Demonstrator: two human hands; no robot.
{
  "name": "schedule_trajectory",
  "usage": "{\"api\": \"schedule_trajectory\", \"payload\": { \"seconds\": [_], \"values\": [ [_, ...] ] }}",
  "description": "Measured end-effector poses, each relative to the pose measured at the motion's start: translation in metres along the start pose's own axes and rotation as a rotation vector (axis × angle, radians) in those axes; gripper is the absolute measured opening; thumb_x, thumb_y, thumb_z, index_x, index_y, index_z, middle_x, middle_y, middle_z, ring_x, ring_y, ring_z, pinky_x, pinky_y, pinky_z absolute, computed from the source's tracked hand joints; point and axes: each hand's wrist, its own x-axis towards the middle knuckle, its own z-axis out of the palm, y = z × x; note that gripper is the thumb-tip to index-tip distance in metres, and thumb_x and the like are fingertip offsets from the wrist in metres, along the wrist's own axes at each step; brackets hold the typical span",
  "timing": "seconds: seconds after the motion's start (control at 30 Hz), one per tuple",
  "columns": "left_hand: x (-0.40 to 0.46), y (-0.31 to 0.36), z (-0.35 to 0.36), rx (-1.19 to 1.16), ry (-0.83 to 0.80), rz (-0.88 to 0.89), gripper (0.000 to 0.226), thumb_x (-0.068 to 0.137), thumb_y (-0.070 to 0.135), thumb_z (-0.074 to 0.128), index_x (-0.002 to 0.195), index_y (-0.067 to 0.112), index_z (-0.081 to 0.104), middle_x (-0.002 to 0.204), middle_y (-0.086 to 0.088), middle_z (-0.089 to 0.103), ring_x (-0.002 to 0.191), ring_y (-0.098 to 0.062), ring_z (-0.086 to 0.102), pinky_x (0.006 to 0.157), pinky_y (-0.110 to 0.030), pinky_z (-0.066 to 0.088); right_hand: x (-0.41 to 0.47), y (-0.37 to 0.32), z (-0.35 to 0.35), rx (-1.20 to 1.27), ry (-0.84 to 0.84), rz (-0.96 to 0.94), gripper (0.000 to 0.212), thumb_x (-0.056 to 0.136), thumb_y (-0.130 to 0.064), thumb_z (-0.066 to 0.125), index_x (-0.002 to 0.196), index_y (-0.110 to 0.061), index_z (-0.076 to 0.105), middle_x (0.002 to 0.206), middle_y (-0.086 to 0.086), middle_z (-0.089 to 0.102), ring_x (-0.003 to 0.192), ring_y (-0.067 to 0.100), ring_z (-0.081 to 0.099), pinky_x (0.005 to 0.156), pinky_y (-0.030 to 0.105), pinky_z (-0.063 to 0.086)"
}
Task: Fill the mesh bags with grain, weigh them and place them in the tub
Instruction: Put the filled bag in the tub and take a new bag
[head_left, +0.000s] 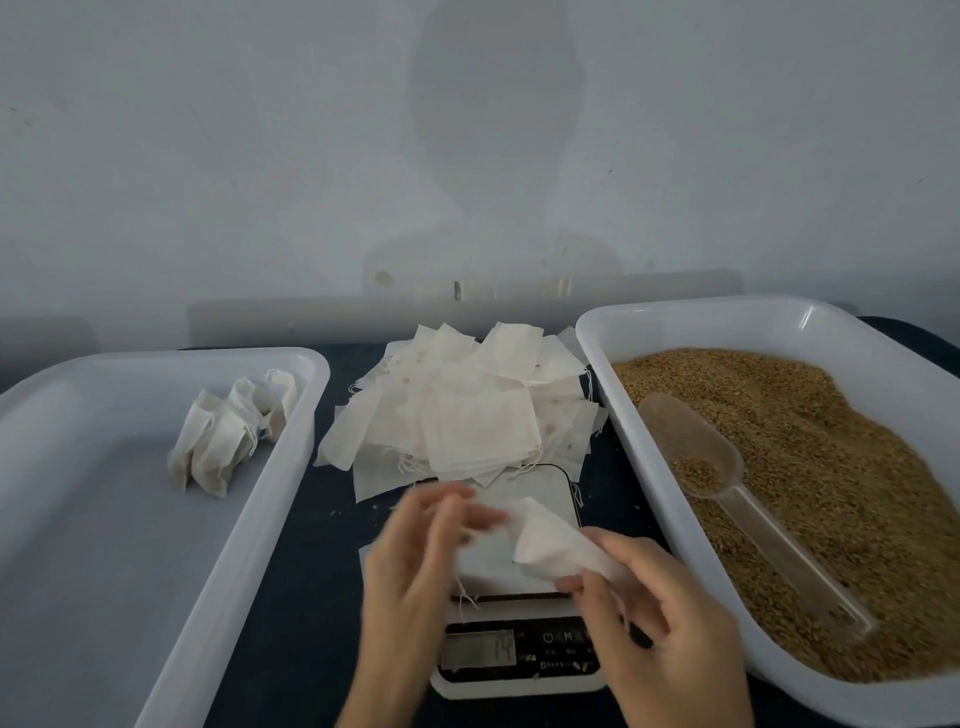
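Note:
Over the white kitchen scale (519, 649) both my hands hold one empty white mesh bag (550, 545). My right hand (670, 623) pinches its lower right end. My left hand (421, 551), blurred, holds the bag's left edge with its fingertips. Behind the scale lies a heap of several empty mesh bags (467, 410). A white tub (613, 332) on the right holds brown grain (831, 467), and a clear plastic scoop (727, 478) with a little grain in it lies on top. The white tub (291, 467) on the left holds several filled bags (228, 436).
Everything stands on a dark tabletop (322, 597) against a pale wall (467, 156). The scale's display (483, 649) is lit but blurred. Another empty bag (524, 493) lies on the scale's platform under my hands.

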Motion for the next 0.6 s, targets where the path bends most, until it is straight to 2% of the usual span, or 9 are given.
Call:
{"api": "schedule_trajectory", "payload": {
  "seconds": [0.07,0.13,0.2,0.23,0.3,0.4,0.5,0.6],
  "values": [
    [0.023,-0.015,-0.014,0.262,-0.013,0.066,0.028,0.092,0.054,0.044,0.11,0.043,0.063,0.121,0.019,0.063,0.12,-0.002,0.053,0.097,-0.018,0.043,-0.002,0.0,-0.004,-0.002,0.033,-0.038,0.046,0.077,0.02,0.062,0.089,-0.023,0.071,0.077,-0.009,0.071,0.071,-0.001,0.069,0.065,0.006,0.051],
    [0.051,-0.033,-0.016,0.57,-0.245,0.024,0.035,0.092,0.068,0.031,0.123,0.06,0.045,0.149,0.028,0.032,0.145,-0.002,0.014,0.117,-0.037,0.02,-0.003,-0.003,-0.003,0.004,0.006,-0.073,0.035,0.078,0.013,0.064,0.087,-0.02,0.074,0.077,-0.007,0.071,0.072,0.0,0.069,0.065,0.009,0.052],
    [0.079,-0.052,-0.006,0.904,-0.463,0.032,0.045,0.087,0.075,0.019,0.127,0.065,0.036,0.156,0.029,0.008,0.146,-0.005,-0.015,0.116,-0.056,-0.002,-0.004,-0.008,0.0,-0.006,-0.036,-0.073,0.028,0.074,-0.001,0.062,0.082,-0.025,0.075,0.079,-0.012,0.069,0.073,0.0,0.068,0.065,0.013,0.054],
    [0.092,-0.058,0.0,1.015,-0.528,0.029,0.045,0.087,0.073,0.019,0.128,0.065,0.037,0.156,0.029,0.002,0.145,-0.008,-0.02,0.113,-0.061,-0.006,-0.004,-0.01,0.002,-0.011,-0.062,-0.067,0.028,0.072,-0.006,0.062,0.08,-0.029,0.074,0.081,-0.015,0.068,0.074,-0.001,0.067,0.066,0.014,0.055],
    [0.114,-0.066,0.005,1.088,-0.57,0.002,0.036,0.092,0.067,0.028,0.125,0.066,0.042,0.156,0.029,-0.001,0.145,-0.01,-0.021,0.11,-0.066,-0.004,-0.006,-0.012,0.005,-0.061,-0.095,-0.07,0.03,0.07,-0.009,0.062,0.087,-0.032,0.071,0.082,-0.018,0.066,0.075,-0.003,0.065,0.067,0.009,0.052],
    [0.135,-0.073,0.0,1.008,-0.53,-0.044,0.024,0.096,0.057,0.039,0.113,0.069,0.049,0.156,0.03,0.004,0.145,-0.006,-0.017,0.108,-0.068,-0.004,-0.01,-0.011,0.007,-0.184,-0.06,-0.125,0.026,0.069,-0.011,0.06,0.072,-0.035,0.07,0.069,-0.018,0.06,0.064,-0.007,0.059,0.061,0.001,0.043],
    [0.141,-0.078,-0.013,0.931,-0.489,-0.053,0.029,0.097,0.044,0.047,0.109,0.07,0.049,0.156,0.029,0.006,0.145,-0.006,-0.014,0.11,-0.066,-0.004,-0.012,-0.01,0.008,-0.189,-0.002,-0.087,0.016,0.069,-0.018,0.053,0.06,-0.026,0.064,0.06,-0.015,0.052,0.052,-0.005,0.051,0.053,0.0,0.034],
    [0.138,-0.076,-0.027,0.938,-0.477,-0.033,0.035,0.099,0.032,0.049,0.115,0.063,0.05,0.157,0.025,0.006,0.147,-0.008,-0.013,0.113,-0.064,-0.002,-0.012,-0.004,0.006,-0.194,0.022,-0.039,0.024,0.063,-0.006,0.056,0.055,-0.028,0.058,0.055,-0.012,0.05,0.049,-0.002,0.049,0.051,0.0,0.032]
  ]
}}
